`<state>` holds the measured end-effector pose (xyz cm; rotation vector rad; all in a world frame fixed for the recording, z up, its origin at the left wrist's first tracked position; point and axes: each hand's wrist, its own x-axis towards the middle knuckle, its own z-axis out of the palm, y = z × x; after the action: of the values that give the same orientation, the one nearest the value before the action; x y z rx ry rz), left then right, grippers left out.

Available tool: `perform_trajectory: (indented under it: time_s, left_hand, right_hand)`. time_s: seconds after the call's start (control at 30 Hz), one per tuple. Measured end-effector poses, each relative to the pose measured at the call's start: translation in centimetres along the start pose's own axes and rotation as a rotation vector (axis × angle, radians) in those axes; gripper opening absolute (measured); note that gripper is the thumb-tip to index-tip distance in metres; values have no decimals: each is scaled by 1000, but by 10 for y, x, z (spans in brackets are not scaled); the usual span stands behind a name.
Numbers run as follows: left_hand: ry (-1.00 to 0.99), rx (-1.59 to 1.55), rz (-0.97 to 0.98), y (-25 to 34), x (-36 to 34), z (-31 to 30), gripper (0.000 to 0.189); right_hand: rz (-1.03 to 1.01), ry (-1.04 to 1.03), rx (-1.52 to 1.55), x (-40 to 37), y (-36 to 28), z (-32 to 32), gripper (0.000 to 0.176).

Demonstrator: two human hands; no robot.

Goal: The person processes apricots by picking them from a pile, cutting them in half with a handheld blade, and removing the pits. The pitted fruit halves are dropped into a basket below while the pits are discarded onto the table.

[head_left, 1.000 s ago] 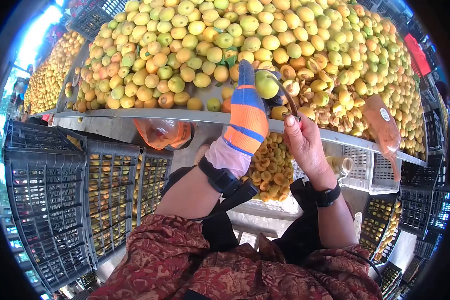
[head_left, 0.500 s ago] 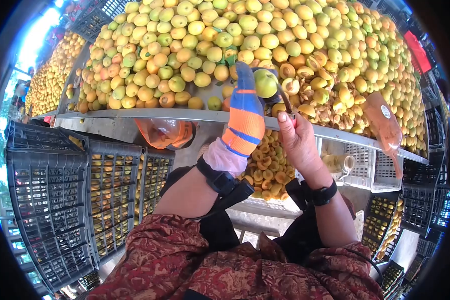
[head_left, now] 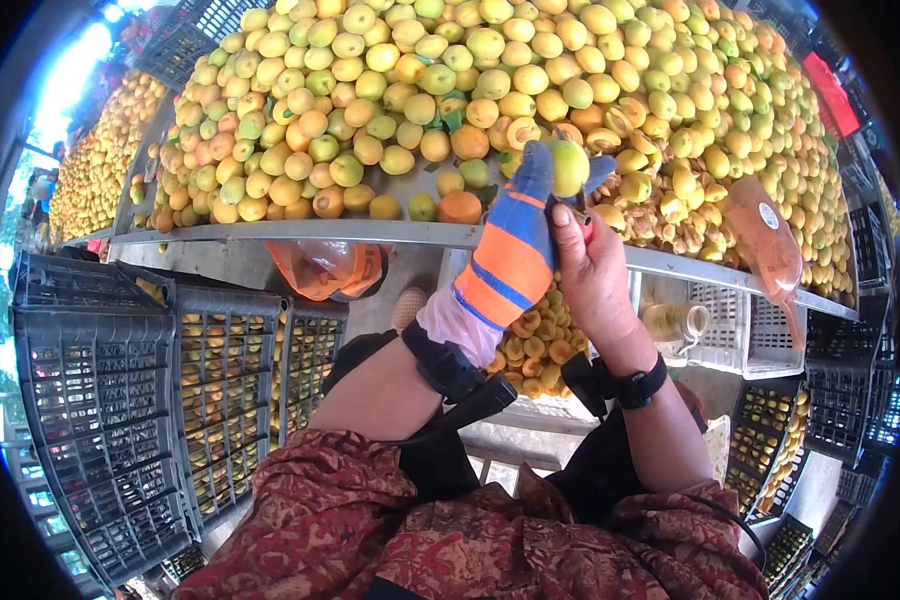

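Observation:
My left hand (head_left: 515,240), in a blue and orange glove, grips a yellow-green apricot (head_left: 569,167) between thumb and fingers, just above the table's metal rim. My bare right hand (head_left: 600,270) is closed round the red handle of a small knife (head_left: 584,224), thumb pressed along it. The blade is mostly hidden behind the gloved hand and the fruit, right at the apricot's underside. Behind both hands lies a large heap of whole apricots (head_left: 370,100). Halved apricots and brown scraps (head_left: 660,215) lie to the right of the held fruit.
Below the table edge (head_left: 370,232) stands a crate of apricot halves (head_left: 540,345). Black crates (head_left: 100,400) line the left side. An orange bag (head_left: 320,265) hangs under the table. At right are a brown plastic scoop (head_left: 765,235), a glass jar (head_left: 675,322) and a white crate (head_left: 720,315).
Both hands have drawn closer together; the gloved hand with the apricot has shifted right and slightly down. The knife blade, visible before beside the fruit, is now mostly covered.

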<state>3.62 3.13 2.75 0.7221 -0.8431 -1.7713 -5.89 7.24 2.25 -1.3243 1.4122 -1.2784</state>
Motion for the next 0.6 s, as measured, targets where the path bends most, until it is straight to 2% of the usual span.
perform_trajectory:
  time_s: [0.1,0.13,0.17,0.23,0.27,0.33,0.4,0.47,0.53,0.6]
  left_hand:
    - [66,-368,41,-7,10,4,44]
    - [-30,-453,-39,-6,11,1,43]
    - [-29,-453,-39,-4,12,-2,43]
    - [-106,-237,-22,4,12,-6,41]
    - [-107,-237,-19,10,14,-7,41]
    - [-138,239,170,25,14,-8,29]
    - [-163,270,163,27,11,-12,33]
    - [-185,298,153,24,8,-11,37]
    - [-149,96,143,20,7,-7,36]
    - [-150,66,152,15,9,-6,37]
  right_hand:
    - [-40,2,-75,2,3,0,42]
    - [-37,-18,-95,2,4,0,43]
    - [-36,-19,-95,2,3,-3,43]
    - [273,-148,16,1,-3,-17,45]
    - [289,-188,44,2,-7,-23,48]
    - [255,-225,46,2,-15,-36,48]
    - [185,-263,106,-2,-16,-36,44]
    - [215,-249,148,-9,-22,-34,42]
    - [236,-238,188,-15,-30,-31,41]
    - [296,-237,278,-20,-36,-30,40]
